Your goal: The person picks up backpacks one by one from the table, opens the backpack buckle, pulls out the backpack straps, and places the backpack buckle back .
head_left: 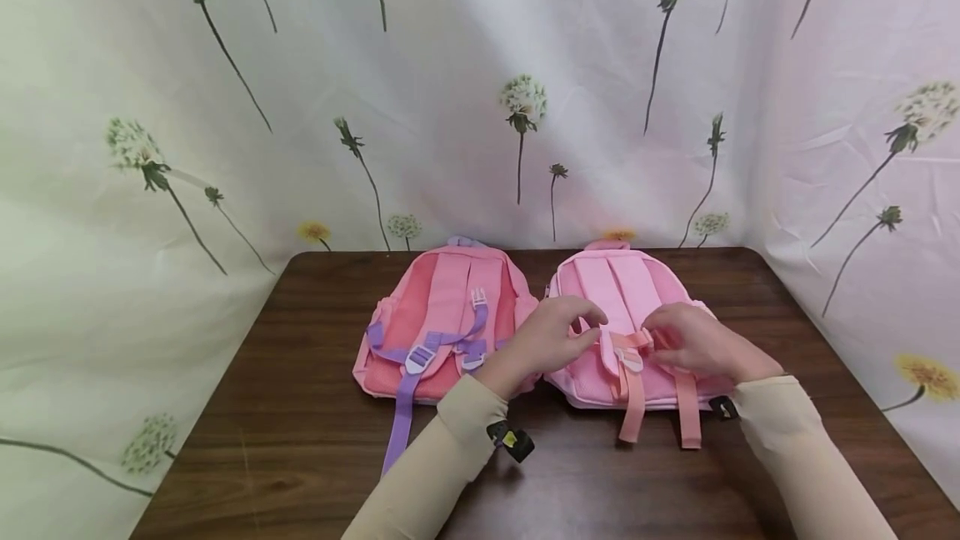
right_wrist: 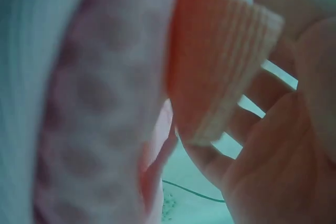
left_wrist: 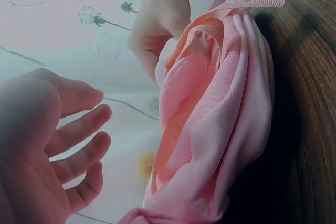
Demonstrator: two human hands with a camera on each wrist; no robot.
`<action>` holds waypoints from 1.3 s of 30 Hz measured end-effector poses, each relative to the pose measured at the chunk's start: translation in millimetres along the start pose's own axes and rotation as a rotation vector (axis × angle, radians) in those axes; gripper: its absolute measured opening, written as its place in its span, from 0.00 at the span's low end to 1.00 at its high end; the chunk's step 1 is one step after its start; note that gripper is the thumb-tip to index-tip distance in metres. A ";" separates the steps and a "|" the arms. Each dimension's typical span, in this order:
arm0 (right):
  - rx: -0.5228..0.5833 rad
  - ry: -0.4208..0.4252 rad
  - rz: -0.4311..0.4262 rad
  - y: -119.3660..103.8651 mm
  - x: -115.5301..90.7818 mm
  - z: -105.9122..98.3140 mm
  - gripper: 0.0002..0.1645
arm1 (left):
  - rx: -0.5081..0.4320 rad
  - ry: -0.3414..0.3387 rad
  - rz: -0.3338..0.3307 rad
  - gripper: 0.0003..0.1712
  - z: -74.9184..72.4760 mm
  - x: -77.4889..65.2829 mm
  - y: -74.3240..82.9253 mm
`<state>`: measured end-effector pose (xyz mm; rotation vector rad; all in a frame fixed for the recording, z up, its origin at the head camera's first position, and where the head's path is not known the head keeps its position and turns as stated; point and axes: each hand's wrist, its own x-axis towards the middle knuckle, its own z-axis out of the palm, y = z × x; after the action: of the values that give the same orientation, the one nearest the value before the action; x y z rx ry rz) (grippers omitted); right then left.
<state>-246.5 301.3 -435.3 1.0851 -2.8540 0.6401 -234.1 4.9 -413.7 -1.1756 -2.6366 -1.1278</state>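
Observation:
On the table a light pink backpack [head_left: 592, 386] lies with its straps facing up. My left hand [head_left: 551, 336] hovers over its left strap, fingers loosely bent and apart, and nothing is in its grasp. In the left wrist view, that hand [left_wrist: 58, 140] stays clear of the bag. My right hand [head_left: 693, 342] holds the short orange strap [head_left: 636, 338] by its right end, near the white buckle [head_left: 630, 360]. Orange webbing [right_wrist: 220, 66] lies before the palm in the right wrist view. Two loose orange strap ends [head_left: 687, 419] hang over the bag's lower edge.
Left of it, touching or nearly so, lies a coral pink backpack [head_left: 442, 273] with purple straps [head_left: 402, 419] and an unfastened white clip [head_left: 478, 297]. Both bags sit near the back of the dark wooden table [head_left: 300, 440], before a flowered cloth backdrop [head_left: 450, 107].

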 end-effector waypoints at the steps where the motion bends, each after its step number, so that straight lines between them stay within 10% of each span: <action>1: 0.003 -0.003 0.007 -0.5 0.6 -0.3 0.16 | -0.001 0.001 0.011 0.10 0.4 0.9 0.4; 13: 0.072 -0.014 0.178 -13.2 1.2 -19.4 0.14 | 0.054 0.007 0.019 0.11 4.5 10.2 6.5; 29: 0.055 0.047 -0.010 -14.6 11.1 -20.5 0.19 | 0.224 -0.103 -0.059 0.19 27.6 38.2 16.2; 39: -0.054 0.023 -0.045 -25.9 15.9 -27.1 0.17 | 0.349 -0.029 -0.120 0.13 40.2 42.4 17.1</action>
<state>-245.2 284.2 -398.4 1.1223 -2.8016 0.5659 -243.4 64.8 -419.6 -0.9834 -2.8038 -0.6256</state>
